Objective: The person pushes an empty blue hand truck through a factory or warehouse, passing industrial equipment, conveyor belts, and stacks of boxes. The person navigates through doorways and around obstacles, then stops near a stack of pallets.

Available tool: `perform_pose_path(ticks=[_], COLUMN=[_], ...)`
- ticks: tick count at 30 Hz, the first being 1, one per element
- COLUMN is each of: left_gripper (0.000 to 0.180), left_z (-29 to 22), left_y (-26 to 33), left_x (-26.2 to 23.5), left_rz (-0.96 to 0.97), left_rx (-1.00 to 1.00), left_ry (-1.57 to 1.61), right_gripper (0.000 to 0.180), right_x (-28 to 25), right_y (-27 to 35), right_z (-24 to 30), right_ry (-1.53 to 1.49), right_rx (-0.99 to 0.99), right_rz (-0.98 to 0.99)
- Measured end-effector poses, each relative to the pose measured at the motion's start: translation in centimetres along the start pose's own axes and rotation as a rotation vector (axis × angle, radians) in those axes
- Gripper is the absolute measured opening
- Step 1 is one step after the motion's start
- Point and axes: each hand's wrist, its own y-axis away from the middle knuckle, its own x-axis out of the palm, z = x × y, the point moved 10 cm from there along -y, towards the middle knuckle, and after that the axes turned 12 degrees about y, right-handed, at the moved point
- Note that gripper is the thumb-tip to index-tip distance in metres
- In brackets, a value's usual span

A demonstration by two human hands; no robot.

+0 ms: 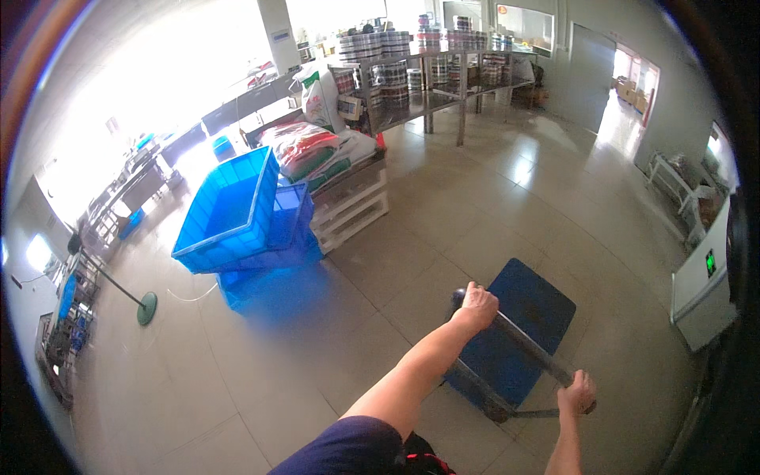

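My left hand [478,307] is closed around the left end of the metal push handle [532,346] of a platform cart. My right hand [578,393] grips the same handle near its right end. Beyond and below the handle lies the cart's flat blue deck [529,313], with nothing resting on it. A lower bar of the handle frame [479,385] runs between the deck and me.
Left of the cart stand stacked blue plastic crates [228,207], beside a white pallet [356,207] piled with sacks [305,145]. Farther back, metal racks [461,103] hold several wound spools. A white cabinet [701,277] stands right; a green-based stand [147,309] stands left. A doorway [629,95] opens far right.
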Motion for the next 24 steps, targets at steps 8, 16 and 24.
perform_pose_path(ticks=[8, 16, 24], left_gripper=[0.016, 0.016, 0.014], left_z=[1.2, 1.5, 3.0], left_y=[-20.4, -41.5, -61.8], left_x=[-2.0, -5.2, -7.7], left_rz=[-0.039, 0.010, -0.038], left_rx=[0.046, 0.110, 0.096], left_ry=[0.008, 0.022, 0.035], right_gripper=[0.022, 0.025, 0.017], right_x=[5.7, 14.4, 21.9], right_y=[-18.5, -36.8, -55.1], right_z=[0.4, -1.4, -1.7], right_ry=[-0.096, 0.024, -0.003], right_rx=[-0.008, 0.038, 0.107], right_rz=[-0.135, -0.047, 0.010])
